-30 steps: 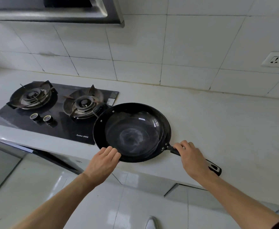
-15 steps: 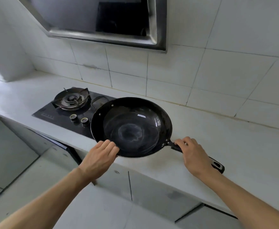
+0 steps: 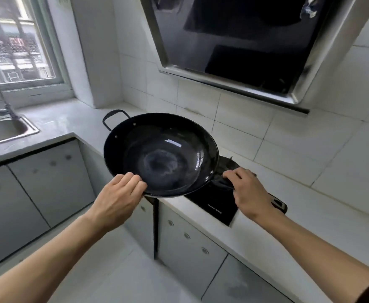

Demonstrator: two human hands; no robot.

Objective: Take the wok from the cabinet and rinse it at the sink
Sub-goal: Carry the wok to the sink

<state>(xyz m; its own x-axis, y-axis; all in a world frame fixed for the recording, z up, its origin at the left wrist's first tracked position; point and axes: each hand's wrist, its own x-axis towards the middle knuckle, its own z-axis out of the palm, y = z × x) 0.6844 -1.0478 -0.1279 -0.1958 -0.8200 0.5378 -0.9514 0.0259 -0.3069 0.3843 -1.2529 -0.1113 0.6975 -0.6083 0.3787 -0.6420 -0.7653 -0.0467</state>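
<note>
Both hands clamp the wok point(image 3: 161, 154): your left hand point(image 3: 115, 200) on the rim, your right hand point(image 3: 251, 193) on the handle; the sink point(image 3: 8, 133) sits well off left.

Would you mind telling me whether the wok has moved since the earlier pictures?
Yes. The wok has moved left along the counter, past the stove it sat beside, toward the sink.

Both arms reach fwd, forearms bare, a dark sleeve edge just showing at the right elbow. Left hand point(image 3: 119, 199) is knuckles-up, fingers curled over the near rim of the wok point(image 3: 160, 154), thumb hidden below. Right hand point(image 3: 250, 193) is palm-down, fingers wrapped round the wok's long handle point(image 3: 278, 205), wrist roughly straight.
</note>
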